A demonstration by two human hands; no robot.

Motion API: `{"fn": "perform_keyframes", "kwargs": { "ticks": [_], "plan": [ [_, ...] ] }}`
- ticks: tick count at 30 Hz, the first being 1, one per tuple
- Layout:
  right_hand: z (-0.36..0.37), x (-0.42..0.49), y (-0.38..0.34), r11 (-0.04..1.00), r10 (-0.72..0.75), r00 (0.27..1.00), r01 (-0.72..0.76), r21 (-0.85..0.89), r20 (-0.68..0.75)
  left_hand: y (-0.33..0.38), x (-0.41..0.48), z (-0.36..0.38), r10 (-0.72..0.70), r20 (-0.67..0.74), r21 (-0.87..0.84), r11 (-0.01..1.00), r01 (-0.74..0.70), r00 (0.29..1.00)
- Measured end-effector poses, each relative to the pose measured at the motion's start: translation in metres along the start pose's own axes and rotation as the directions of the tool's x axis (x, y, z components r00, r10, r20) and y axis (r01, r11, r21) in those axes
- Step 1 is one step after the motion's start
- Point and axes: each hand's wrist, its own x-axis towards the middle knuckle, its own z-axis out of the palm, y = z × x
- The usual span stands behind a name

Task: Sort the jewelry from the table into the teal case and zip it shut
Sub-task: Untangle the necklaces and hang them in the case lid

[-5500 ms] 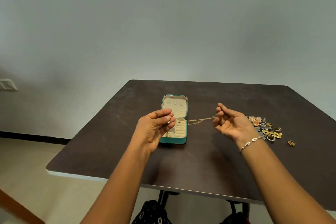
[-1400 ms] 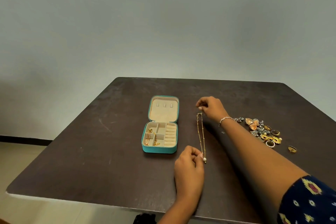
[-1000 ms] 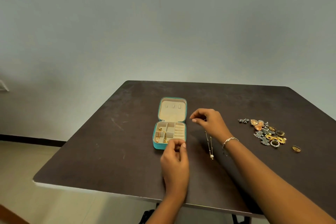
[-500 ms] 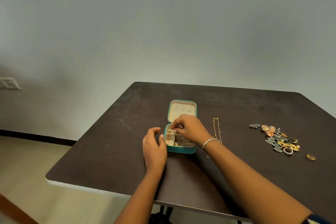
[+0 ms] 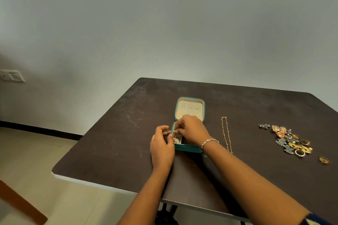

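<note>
Pinching a small gold piece (image 5: 175, 139) over the open teal square case (image 5: 189, 149), the right hand (image 5: 193, 130) meets the left hand (image 5: 161, 147), its curled fingers' hold unclear.

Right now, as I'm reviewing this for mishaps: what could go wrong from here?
The left hand and right hand pinch a small gold piece over the teal case's left edge; it could slip and land outside. The right forearm lies close beside the near end of the gold chain necklace and might drag it when withdrawn.
</note>
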Motion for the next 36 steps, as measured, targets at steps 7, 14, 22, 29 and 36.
{"fn": "perform_keyframes", "kwargs": {
  "ticks": [7,14,22,29,36],
  "plan": [
    [-0.021,0.002,0.001,0.99,-0.017,0.998,0.026,0.139,-0.061,-0.002,0.001,0.001,0.021,0.005,0.017,1.0,-0.021,1.0],
    [-0.047,-0.005,-0.012,0.959,-0.061,0.995,0.08,0.273,-0.079,0.007,0.0,-0.003,0.049,-0.032,0.012,0.999,-0.049,0.998],
    [-0.067,-0.019,-0.02,0.899,-0.06,0.991,0.105,0.424,-0.116,0.038,0.001,-0.008,0.1,-0.048,-0.094,0.99,-0.105,0.994],
    [-0.077,-0.03,-0.01,0.782,0.011,0.997,0.037,0.622,-0.073,0.056,-0.004,-0.016,0.091,0.008,-0.254,0.963,-0.086,0.996],
    [-0.081,-0.047,-0.001,0.365,0.112,0.984,-0.17,0.916,0.138,0.083,-0.003,-0.024,0.003,0.13,-0.388,0.921,0.048,0.991]
  ]
}}
